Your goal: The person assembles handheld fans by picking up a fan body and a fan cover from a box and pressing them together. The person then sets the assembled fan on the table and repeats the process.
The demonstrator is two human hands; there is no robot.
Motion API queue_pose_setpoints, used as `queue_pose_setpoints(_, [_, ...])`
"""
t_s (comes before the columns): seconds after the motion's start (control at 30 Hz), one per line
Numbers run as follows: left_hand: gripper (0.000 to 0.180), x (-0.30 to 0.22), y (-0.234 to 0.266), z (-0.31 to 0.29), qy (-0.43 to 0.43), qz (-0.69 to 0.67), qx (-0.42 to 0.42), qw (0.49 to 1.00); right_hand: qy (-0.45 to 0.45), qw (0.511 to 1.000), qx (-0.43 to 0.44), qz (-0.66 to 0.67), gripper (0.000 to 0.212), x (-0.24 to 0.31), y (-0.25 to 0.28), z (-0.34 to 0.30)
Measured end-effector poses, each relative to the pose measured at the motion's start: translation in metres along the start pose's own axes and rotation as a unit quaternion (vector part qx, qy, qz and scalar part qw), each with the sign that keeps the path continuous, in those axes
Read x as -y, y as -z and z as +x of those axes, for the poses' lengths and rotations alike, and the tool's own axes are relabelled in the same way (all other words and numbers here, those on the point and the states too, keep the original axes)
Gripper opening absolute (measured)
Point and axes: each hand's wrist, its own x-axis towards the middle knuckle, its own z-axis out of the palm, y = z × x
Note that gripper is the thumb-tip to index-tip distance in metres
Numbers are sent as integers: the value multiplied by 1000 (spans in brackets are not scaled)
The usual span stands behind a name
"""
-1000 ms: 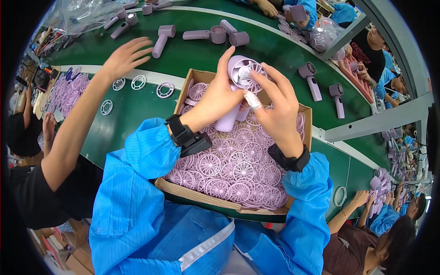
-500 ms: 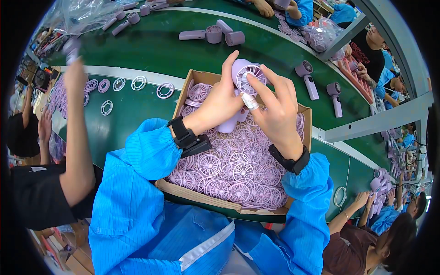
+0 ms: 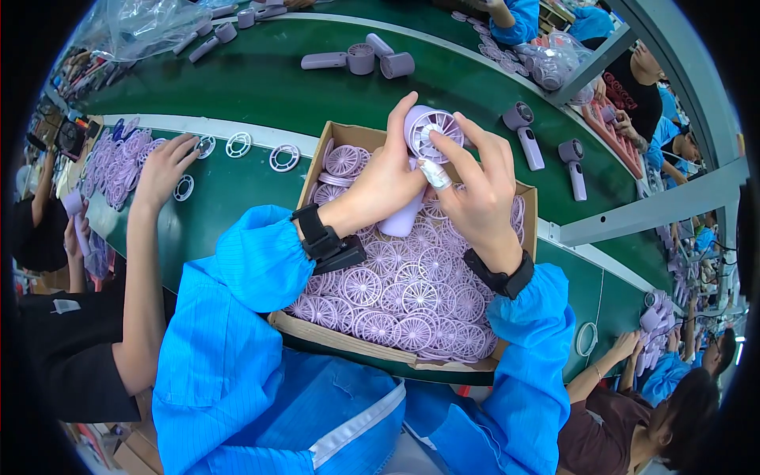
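Above a cardboard box, I hold a light purple handheld fan with its round slotted face turned up. My left hand is closed around the fan from the left, and the handle slants down below that hand. From the right, my right hand grips the round head, with one fingertip pressed on the slotted face. White tape wraps one of its digits. In the cardboard box lie many round purple fan grilles with spokes, heaped loosely.
Handheld fans lie along the green conveyor belt beyond the box. White rings and a purple ring pile lie to the left, where a co-worker's hand reaches in. A grey metal frame stands at the right.
The fan in my hands has shifted slightly, my grip about the same. Fans on the belt have moved a little left. The co-worker's raised hand has come down to the rings on the left.
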Motion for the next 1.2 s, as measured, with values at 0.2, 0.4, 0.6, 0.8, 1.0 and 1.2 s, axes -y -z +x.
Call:
queue_pose_setpoints(0.2, [83,7,-2,1,-65,37,-18,997,-1,1000,11,-11,43,5,5,5])
queue_pose_setpoints(0.4, [84,-4,2,0,-23,25,-21,999,0,1000,14,-8,44,2,4,3])
queue_pose_setpoints(0.6, [84,3,-1,1,-58,43,-26,997,14,1000,3,-14,45,0,2,2])
queue_pose_setpoints(0.8, [83,5,0,1,-44,17,-22,999,13,1000,8,-16,45,1,2,3])
queue_pose_setpoints(1.0, [83,1,1,0,-25,13,-17,999,25,999,12,-27,44,1,2,4])
queue_pose_setpoints(1.2, [82,-4,1,-1,10,2,-3,1000,23,999,14,-35,43,0,2,2])
